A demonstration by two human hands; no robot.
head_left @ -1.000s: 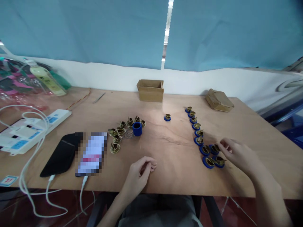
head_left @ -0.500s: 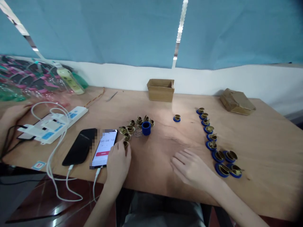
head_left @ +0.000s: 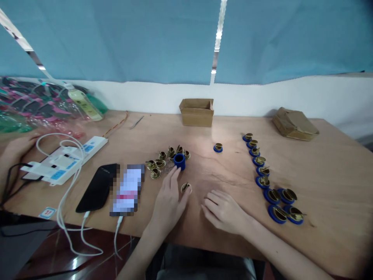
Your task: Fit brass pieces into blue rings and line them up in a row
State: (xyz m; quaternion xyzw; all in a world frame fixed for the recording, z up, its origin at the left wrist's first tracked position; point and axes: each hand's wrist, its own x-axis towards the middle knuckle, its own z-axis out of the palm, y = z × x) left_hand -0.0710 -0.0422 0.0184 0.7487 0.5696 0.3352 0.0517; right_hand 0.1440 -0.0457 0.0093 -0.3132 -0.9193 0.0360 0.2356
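Touching a brass clip [head_left: 184,187] by thumb — left hand [head_left: 167,201] half open, nothing gripped — right hand [head_left: 223,211] curled, contents hidden.

One small, round brass-coloured piece [head_left: 185,187] is laid near the centre. Just beyond it, a blue open-topped cylinder [head_left: 180,165] is stood upright, with similar brass pieces [head_left: 160,163] clustered mostly to its left. At right, brass-topped blue discs [head_left: 259,160] are lined up far to near, bunched nearest.

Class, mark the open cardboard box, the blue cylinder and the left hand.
Open cardboard box [head_left: 197,119]: head view, front wall.
Blue cylinder [head_left: 180,165]: head view, outer side.
Left hand [head_left: 169,200]: head view, its back.
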